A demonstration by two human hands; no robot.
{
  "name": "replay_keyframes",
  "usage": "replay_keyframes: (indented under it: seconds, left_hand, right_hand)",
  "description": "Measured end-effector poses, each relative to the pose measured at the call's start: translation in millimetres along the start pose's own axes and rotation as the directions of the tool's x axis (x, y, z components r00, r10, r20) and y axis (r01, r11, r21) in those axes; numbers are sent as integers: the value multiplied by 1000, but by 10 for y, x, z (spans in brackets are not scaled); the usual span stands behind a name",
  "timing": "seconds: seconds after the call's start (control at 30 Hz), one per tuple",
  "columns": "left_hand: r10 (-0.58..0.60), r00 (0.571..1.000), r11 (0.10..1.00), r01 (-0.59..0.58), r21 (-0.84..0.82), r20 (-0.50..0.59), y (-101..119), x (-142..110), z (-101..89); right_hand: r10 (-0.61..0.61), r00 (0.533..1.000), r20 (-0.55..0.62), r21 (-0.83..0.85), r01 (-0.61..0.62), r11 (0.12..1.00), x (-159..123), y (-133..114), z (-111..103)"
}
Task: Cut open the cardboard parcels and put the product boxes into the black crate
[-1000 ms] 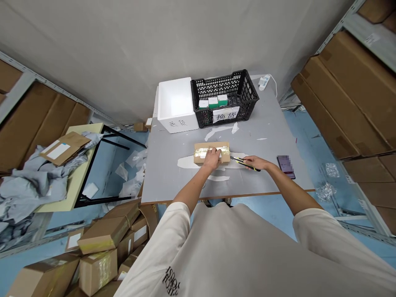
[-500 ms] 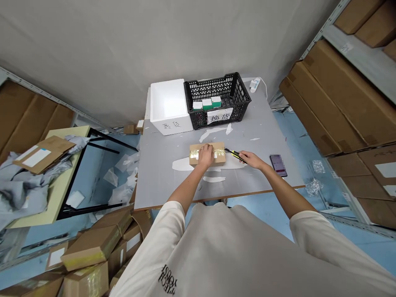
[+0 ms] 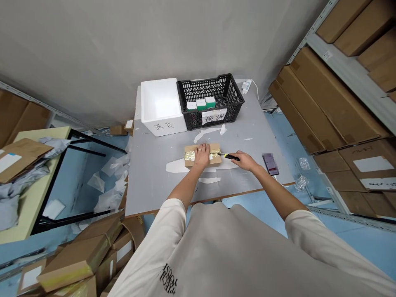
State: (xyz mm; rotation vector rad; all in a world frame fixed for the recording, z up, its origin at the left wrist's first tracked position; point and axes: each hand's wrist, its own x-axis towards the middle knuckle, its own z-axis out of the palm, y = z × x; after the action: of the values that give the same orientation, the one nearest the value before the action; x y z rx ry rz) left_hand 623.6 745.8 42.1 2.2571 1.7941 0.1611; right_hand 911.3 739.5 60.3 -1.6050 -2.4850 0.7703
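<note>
A small cardboard box with yellowish tape along its top lies near the table's front. My left hand presses down on its top, fingers bent toward the far edge, and holds it in place. In my right hand is a black and yellow utility knife, gripped by its handle. The blade end points left and meets the taped seam at the box's right end. Beneath the box, white paper-like patches show on the grey tabletop.
A white foam box and a black plastic crate with small white-green boxes stand at the back. A phone lies to the right. Cartons are piled at lower left; shelves with cartons flank the right.
My right hand has brought the utility knife left, from just off the box onto its right end. My left hand stays on the box. The whole view has shifted slightly.
</note>
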Motion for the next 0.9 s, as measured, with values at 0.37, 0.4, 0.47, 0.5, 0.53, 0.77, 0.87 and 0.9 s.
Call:
replay_keyframes:
  seconds: [0.37,0.4,0.47,0.5,0.53,0.77,0.87,0.9]
  left_hand:
    - [-9,999,999,7,-41,-43,3,-87,30]
    - [-11,999,999,9,-35,-40,3,-90,21]
    - [-14,999,1000,13,-23,-36,1,-92,13]
    - [-16,999,1000,15,-20,-35,-1,-90,13]
    - [-17,999,1000,16,-20,-34,-4,-86,16]
    - [0,998,999,-2,-35,-58,-20,-76,25]
    - [-2,998,999,0,-37,-57,2,-65,-1]
    - [-9,999,999,7,-33,-52,10,-49,-8]
  right_hand:
    - [41,998,-52,26,-40,999,90,-109,136]
    - [45,997,-58,20,-44,999,100,-91,140]
    - [35,997,-67,12,-35,999,105,-39,138]
    - [21,997,-71,8,-21,1000,101,-10,134]
    - [5,997,-78,3,-5,1000,94,20,128]
    - [-4,997,-74,109,12,994,79,134,127]
    - [-17,998,-53,181,27,983,121,161,146]
    - [-24,998,-50,192,34,981,135,171,149]
